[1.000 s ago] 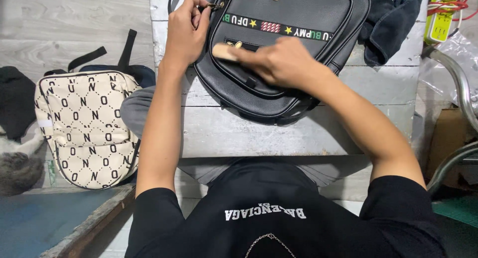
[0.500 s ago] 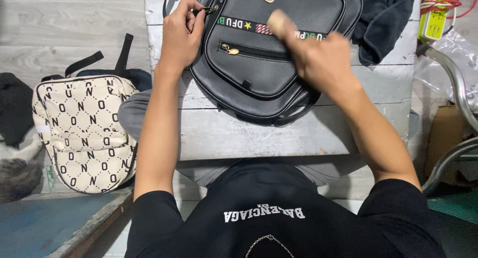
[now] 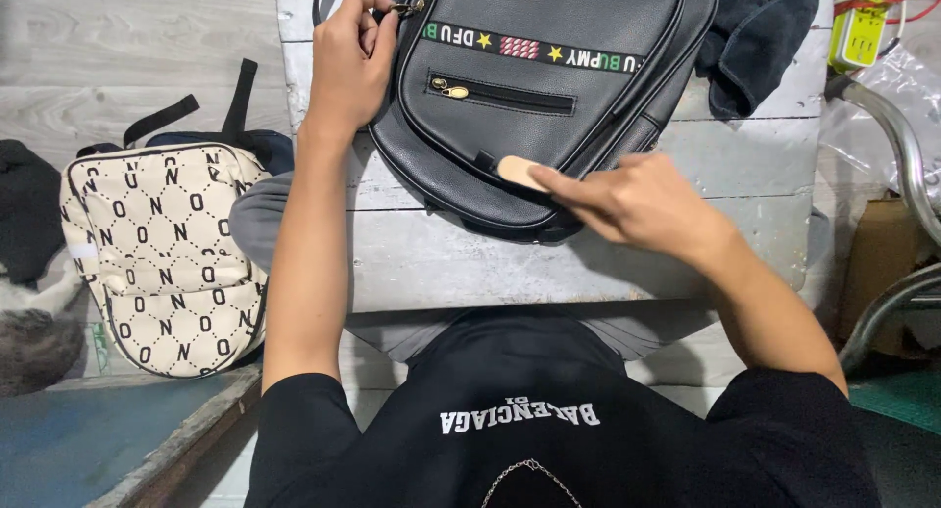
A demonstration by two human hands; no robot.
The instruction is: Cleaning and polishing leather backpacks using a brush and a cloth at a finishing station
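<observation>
A pale plank worktop fills the middle of the room in front of the seated person, and on its far half lies a black leather-look backpack, flat on its back, with a coloured band across the front and a shut pocket zip below it. To the left, down on the floor, a cream patterned backpack lies well apart from the work. A dark cloth lies crumpled at the far right of the worktop, touching the black bag's edge.

The left hand is clenched at the bag's far left corner, its grip pinching a small metal zip pull. The right hand grips a small tan wooden tool, pressed to the near rim of the bag. By the look of it, the work is midway along the bag's surface; how much is finished I cannot tell.
</observation>
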